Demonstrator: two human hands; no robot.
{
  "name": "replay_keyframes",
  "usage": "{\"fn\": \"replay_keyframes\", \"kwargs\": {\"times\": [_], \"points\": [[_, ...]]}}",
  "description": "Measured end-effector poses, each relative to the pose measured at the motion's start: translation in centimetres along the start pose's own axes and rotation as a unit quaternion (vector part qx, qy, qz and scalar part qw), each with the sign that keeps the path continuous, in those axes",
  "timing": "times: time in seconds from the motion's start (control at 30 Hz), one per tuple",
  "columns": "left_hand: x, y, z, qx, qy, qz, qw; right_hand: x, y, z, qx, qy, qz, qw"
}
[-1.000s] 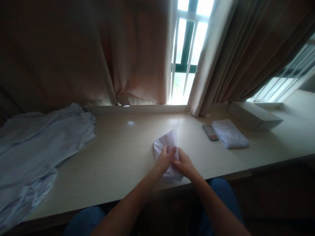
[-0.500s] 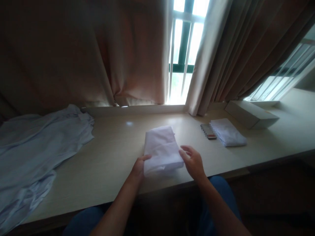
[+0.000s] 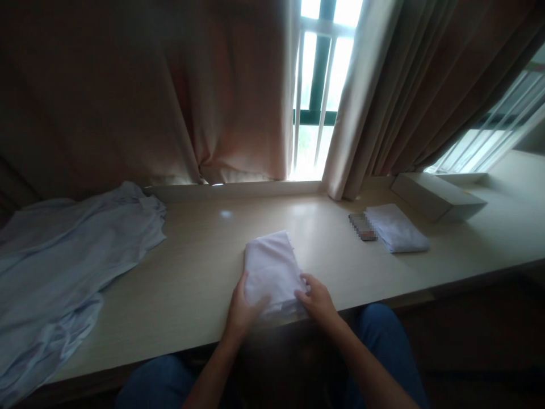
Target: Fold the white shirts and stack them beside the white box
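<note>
We have both hands on the folded white cloth rectangle (image 3: 271, 271) at the near edge of the pale wooden tabletop (image 3: 191, 267), its long axis running from six to twelve o'clock away from us. Our left hand (image 3: 242, 309) presses flat with spread fingers on its seven-o'clock corner, our right hand (image 3: 317, 300) pinches its five-o'clock corner. At two o'clock, well apart, a flat cardboard box (image 3: 438, 196) sits shut, contents unseen.
</note>
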State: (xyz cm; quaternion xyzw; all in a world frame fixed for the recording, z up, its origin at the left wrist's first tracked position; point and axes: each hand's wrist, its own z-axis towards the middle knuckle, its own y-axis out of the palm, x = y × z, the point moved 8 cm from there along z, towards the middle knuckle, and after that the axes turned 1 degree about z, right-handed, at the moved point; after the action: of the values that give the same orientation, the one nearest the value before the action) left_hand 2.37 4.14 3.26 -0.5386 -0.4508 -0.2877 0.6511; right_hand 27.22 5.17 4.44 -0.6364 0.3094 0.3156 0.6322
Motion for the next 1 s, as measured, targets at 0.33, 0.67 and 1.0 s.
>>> {"fn": "replay_keyframes", "kwargs": {"times": [0.33, 0.67, 1.0], "points": [[1.7, 0.3, -3.2, -0.001, 0.04, 0.192, 0.98, 0.6, -1.7, -3.7, 0.093, 0.035, 0.012, 0.995], [2.0, 2.7, -6.6, -0.084, 0.028, 0.257, 0.962, 3.7, 6.3, -13.3, -0.11, 0.324, 0.52, 0.783], [1.7, 4.0, -10.3, -0.097, -0.006, 0.138, 0.986, 1.7, 6.2, -11.1, -0.007, 0.279, 0.691, 0.667]]}}
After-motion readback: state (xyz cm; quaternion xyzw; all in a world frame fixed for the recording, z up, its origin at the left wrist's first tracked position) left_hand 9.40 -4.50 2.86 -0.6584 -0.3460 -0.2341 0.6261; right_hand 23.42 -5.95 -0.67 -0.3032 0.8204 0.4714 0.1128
